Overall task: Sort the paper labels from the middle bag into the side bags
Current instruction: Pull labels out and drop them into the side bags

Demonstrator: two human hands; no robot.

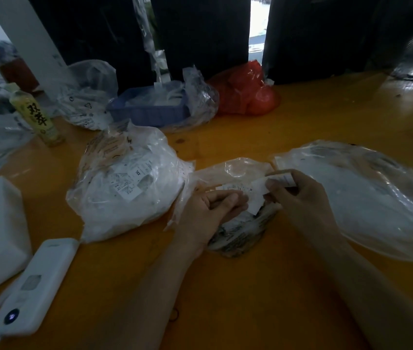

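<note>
Over the small clear plastic middle bag point(235, 223) on the orange surface point(225, 286): right hand point(298, 195) grip pinching white paper labels point(273, 181); left hand point(215, 205) grip curled, touching another label. Bulging clear left bag point(124, 188) and flatter clear right bag point(367, 198) alongside.

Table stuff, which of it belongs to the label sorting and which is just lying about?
In use: middle bag, left bag, right bag, paper labels, both hands.
Lying about: bottle, blue basket, red bag, white power bank.
</note>
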